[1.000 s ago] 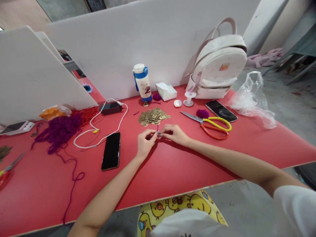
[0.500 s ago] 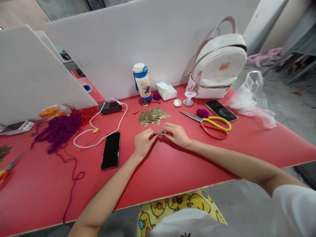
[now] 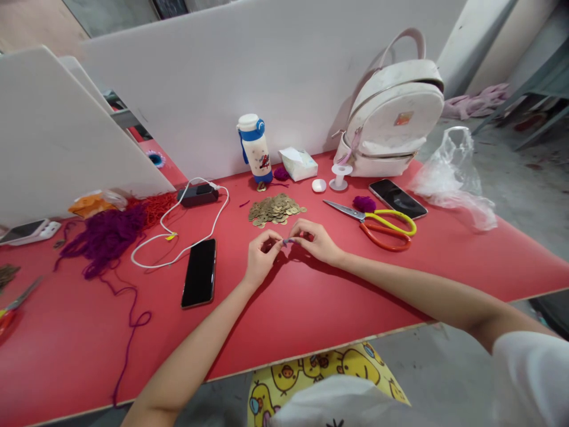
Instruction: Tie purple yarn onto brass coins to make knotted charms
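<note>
My left hand (image 3: 261,255) and my right hand (image 3: 316,241) meet just in front of a pile of brass-coloured coins with holes (image 3: 276,209). Thumb and forefinger of each are pinched together, and the fingertips almost touch. A tiny dark bluish-purple bit (image 3: 285,242) shows between them, too small to name. Right of my right hand lie scissors (image 3: 386,228) with one yellow and one orange handle, blades towards the coins. A small purple yarn ball (image 3: 364,204) sits behind the blades. A black phone (image 3: 200,273) rests left of my left hand.
Along the back stand a white-and-blue bottle (image 3: 255,148), a tissue pack (image 3: 299,164), a white spool (image 3: 340,178) and a white backpack (image 3: 393,118). At right are another phone (image 3: 398,198) and a plastic bag (image 3: 457,184). Purple yarn (image 3: 104,237) and a white cable (image 3: 153,265) spread at left.
My left hand's fingers have lifted and arched a little, with the hand turned slightly. The small dark bit between the fingertips shows more clearly. The things on the table have stayed put.
</note>
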`<state>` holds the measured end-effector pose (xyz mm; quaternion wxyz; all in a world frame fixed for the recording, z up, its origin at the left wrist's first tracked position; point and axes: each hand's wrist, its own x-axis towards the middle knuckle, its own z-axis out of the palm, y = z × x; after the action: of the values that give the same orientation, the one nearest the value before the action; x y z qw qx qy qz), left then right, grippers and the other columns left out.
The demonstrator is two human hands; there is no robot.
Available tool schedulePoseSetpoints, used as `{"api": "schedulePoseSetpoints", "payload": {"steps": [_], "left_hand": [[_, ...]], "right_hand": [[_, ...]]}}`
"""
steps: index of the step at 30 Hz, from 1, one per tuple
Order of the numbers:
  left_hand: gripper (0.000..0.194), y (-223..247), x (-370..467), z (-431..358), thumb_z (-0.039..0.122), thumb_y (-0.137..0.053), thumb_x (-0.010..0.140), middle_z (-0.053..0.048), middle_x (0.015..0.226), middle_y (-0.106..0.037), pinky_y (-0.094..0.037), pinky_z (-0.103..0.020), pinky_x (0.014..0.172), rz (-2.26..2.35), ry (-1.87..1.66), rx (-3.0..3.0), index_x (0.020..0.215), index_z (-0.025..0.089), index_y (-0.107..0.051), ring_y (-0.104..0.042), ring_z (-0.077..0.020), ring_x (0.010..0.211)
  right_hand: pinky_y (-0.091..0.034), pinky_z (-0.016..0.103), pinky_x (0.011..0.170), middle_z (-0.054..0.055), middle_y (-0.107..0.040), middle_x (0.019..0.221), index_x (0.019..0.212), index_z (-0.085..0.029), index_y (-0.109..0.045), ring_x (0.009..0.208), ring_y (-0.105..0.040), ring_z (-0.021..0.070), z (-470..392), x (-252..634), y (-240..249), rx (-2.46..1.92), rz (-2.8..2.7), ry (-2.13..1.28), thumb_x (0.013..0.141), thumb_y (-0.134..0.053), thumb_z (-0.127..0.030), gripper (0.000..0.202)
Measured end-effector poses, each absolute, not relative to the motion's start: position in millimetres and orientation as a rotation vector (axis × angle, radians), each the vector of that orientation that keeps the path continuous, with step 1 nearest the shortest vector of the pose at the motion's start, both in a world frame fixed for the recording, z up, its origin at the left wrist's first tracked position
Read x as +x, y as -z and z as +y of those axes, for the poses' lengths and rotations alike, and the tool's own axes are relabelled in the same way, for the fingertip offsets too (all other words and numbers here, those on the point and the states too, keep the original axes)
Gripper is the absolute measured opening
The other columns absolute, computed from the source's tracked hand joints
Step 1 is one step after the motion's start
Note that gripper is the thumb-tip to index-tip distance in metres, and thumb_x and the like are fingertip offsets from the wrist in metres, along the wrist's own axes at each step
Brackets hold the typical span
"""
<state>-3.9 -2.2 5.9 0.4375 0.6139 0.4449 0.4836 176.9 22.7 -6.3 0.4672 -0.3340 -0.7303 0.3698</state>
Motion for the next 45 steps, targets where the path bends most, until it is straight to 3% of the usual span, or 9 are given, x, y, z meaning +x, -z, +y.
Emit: {"api": "schedulePoseSetpoints", "payload": {"steps": [10,16,20,24,30,33,36,41,45], "left_hand": [[0.017,-3.5,-0.5,-2.2,0.034,-0.072,0.076,0.001,0.064,-0.06,-0.041,-0.019,0.044,1.211,-1.249,1.374,0.081,0.018,-0.072,-0.049,-0.0084,0.048],[0.017,-4.0,-4.7,1.0,0.034,-0.071,0.076,-0.001,0.074,-0.06,-0.042,-0.02,0.042,1.222,-1.233,1.462,0.074,0.017,-0.072,-0.049,-0.0081,0.05],[0.019,-3.2,-4.2,3.8,0.035,-0.073,0.075,-0.002,0.074,-0.063,-0.042,-0.019,0.045,1.184,-1.166,1.534,0.07,0.016,-0.071,-0.05,-0.0085,0.052],[0.022,-3.5,-3.0,5.4,0.037,-0.078,0.071,-0.003,0.074,-0.063,-0.044,-0.02,0.048,1.092,-1.104,1.524,0.068,0.016,-0.071,-0.053,-0.0097,0.056],[0.034,-4.0,3.3,-1.6,0.045,-0.083,0.062,-0.008,0.106,-0.065,-0.039,-0.022,0.037,1.046,-1.154,1.105,0.068,0.014,-0.071,-0.037,0.0004,0.041],[0.038,-6.5,9.8,-8.0,0.047,-0.085,0.059,-0.003,0.075,-0.066,-0.037,-0.021,0.034,1.085,-1.191,0.911,0.073,0.014,-0.071,-0.035,-0.0012,0.037],[0.041,-9.9,15.7,-14.2,0.047,-0.085,0.058,0.007,0.047,-0.049,-0.032,-0.02,0.032,1.17,-1.22,0.772,0.078,0.014,-0.07,-0.036,-0.0043,0.032],[0.035,-10.3,18.5,-18.6,0.044,-0.081,0.062,0.005,0.057,-0.059,-0.038,-0.022,0.033,1.331,-1.252,0.81,0.081,0.016,-0.07,-0.045,-0.0071,0.033],[0.026,-4.8,14.0,-13.1,0.039,-0.076,0.068,0.001,0.061,-0.063,-0.042,-0.022,0.04,1.379,-1.279,1.056,0.077,0.015,-0.071,-0.052,-0.0095,0.041]], "right_hand": [[-0.039,0.025,0.061,0.001,-0.06,0.077,0.079,-0.019,-0.063,0.068,-0.051,0.0131,20.7,175.9,6.9,-0.84,-1.869,-0.881,0.089,-0.062,-0.026,0.012],[-0.038,0.025,0.063,0.001,-0.058,0.078,0.082,-0.018,-0.062,0.066,-0.05,0.0125,20.0,178.5,5.4,-0.919,-1.973,-0.816,0.092,-0.059,-0.032,0.017],[-0.039,0.026,0.066,0.002,-0.056,0.077,0.078,-0.018,-0.06,0.071,-0.051,0.0144,21.9,179.0,5.7,-0.883,-1.986,-0.777,0.097,-0.047,-0.027,0.025],[-0.039,0.026,0.065,0.001,-0.054,0.074,0.075,-0.018,-0.058,0.069,-0.05,0.0146,23.7,179.0,6.1,-0.851,-1.961,-0.78,0.096,-0.046,-0.025,0.025],[-0.036,0.024,0.06,0.001,-0.055,0.075,0.079,-0.017,-0.06,0.064,-0.047,0.0124,21.2,178.4,4.1,-0.823,-1.939,-0.815,0.096,-0.047,-0.029,0.025],[-0.034,0.023,0.06,0.001,-0.056,0.077,0.081,-0.018,-0.063,0.062,-0.047,0.0114,15.5,177.2,1.8,-0.848,-2.057,-0.73,0.095,-0.048,-0.027,0.023],[-0.03,0.024,0.058,0.001,-0.058,0.077,0.078,-0.018,-0.063,0.06,-0.046,0.0114,9.9,175.7,0.0,-0.917,-2.195,-0.516,0.094,-0.046,-0.025,0.024],[-0.027,0.028,0.06,0.004,-0.063,0.078,0.083,-0.018,-0.063,0.057,-0.041,0.0133,8.9,173.8,-0.8,-0.901,-2.403,-0.136,0.095,-0.043,-0.026,0.025],[-0.024,0.03,0.06,0.004,-0.062,0.077,0.083,-0.018,-0.061,0.056,-0.04,0.0137,11.4,173.7,-1.9,-0.952,-2.448,-0.049,0.093,-0.045,-0.026,0.021]]}}
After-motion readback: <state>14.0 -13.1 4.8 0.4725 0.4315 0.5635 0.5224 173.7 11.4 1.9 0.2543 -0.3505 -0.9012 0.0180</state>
